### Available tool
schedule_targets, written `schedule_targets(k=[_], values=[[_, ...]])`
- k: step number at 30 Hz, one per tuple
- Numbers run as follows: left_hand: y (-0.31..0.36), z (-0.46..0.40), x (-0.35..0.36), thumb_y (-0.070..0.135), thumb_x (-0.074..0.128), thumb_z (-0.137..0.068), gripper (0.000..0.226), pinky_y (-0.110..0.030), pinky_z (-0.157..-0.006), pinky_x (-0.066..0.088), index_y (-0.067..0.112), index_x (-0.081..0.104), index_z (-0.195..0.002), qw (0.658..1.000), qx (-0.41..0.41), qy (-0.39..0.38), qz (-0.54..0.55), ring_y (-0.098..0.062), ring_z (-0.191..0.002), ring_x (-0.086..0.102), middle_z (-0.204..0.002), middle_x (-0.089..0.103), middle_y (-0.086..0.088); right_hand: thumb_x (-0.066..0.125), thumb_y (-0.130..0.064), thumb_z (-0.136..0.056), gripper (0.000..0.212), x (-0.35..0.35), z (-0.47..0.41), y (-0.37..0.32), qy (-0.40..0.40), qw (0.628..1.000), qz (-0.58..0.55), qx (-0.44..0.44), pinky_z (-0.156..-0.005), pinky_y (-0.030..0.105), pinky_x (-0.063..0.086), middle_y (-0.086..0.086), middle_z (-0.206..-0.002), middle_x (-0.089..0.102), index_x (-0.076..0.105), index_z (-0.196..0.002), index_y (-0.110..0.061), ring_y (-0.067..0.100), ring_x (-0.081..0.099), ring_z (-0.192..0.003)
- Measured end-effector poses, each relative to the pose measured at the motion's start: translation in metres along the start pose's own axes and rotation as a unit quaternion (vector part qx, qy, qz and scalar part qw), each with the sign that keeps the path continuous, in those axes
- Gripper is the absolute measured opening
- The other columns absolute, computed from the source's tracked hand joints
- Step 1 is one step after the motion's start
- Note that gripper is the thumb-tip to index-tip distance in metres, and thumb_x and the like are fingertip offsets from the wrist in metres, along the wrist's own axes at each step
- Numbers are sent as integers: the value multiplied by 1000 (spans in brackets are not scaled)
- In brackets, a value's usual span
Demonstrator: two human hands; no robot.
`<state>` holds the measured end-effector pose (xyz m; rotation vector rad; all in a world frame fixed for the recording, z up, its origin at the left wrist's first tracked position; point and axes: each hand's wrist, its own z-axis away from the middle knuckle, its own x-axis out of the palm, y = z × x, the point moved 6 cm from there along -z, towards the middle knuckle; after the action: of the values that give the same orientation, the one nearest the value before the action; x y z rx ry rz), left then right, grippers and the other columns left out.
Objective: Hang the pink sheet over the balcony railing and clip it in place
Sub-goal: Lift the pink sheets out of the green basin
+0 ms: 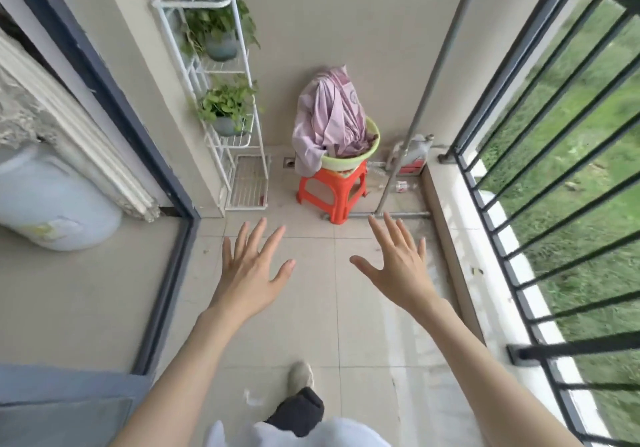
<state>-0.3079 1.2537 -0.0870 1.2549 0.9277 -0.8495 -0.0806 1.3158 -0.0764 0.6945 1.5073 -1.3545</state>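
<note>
Evidently nothing had been picked up yet: the left hand [251, 266] and the right hand [398, 266] were both held out over the tiled floor [363, 325] with fingers straight and spread, gripping nothing, palms down and aimed toward the far corner, which read as a reach toward the laundry. The pink sheet [327, 117] sat bunched in one green basin [372, 145], spilling over its left rim; the basin stood on one orange stool [332, 192] against the end wall, probably raised there to keep the cloth off the ground and easy to lift. The balcony railing [540, 155], dark metal with slanting bars, ran along the right, well apart from the sheet, so the cloth would have to be carried across to it. A grey pole [440, 65] leaned from the floor up past the wall. One white wire rack [221, 100] held two leafy pot plants [225, 100]. No clips could be made out anywhere.
</note>
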Motion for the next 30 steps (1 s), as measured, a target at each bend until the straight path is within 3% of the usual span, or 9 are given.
schedule_targets(k=[6, 13, 24, 30], values=[[4, -128, -20, 49, 38, -93, 61, -46, -115, -6, 34, 15, -147, 999, 45, -16, 1, -17, -145, -9, -159, 1, 2, 49, -59, -84, 77, -19, -114, 1, 26, 999, -23, 26, -113, 55, 5, -3, -158, 10, 10, -147, -38, 18, 3, -145], [-11, -253, 1, 51, 34, -94, 62, -46, -117, -5, 35, 7, -148, 997, 19, -73, -14, -18, -144, -13, -158, -6, 2, 49, -61, -83, 77, -17, -248, 26, 4, 999, -25, 39, -113, 56, 5, -4, -158, 9, 13, -147, -37, 18, 4, -145], [19, -501, -35, 48, 41, -93, 62, -49, -116, 2, 29, 18, -148, 999, 31, -10, -1, -22, -146, -1, -158, 6, -1, 52, -57, -84, 77, -76, -486, 52, 18, 1000, -12, 8, -114, 55, 5, -4, -157, 10, 14, -147, -35, 17, 3, -145], [8, -590, -7, 48, 39, -93, 63, -49, -116, 6, 28, 15, -148, 997, 17, -70, 15, -25, -145, -1, -159, 2, -2, 51, -57, -85, 78, -71, -579, 71, -7, 1000, 17, 18, -115, 54, 7, -4, -157, 11, 10, -148, -36, 18, 4, -145]])
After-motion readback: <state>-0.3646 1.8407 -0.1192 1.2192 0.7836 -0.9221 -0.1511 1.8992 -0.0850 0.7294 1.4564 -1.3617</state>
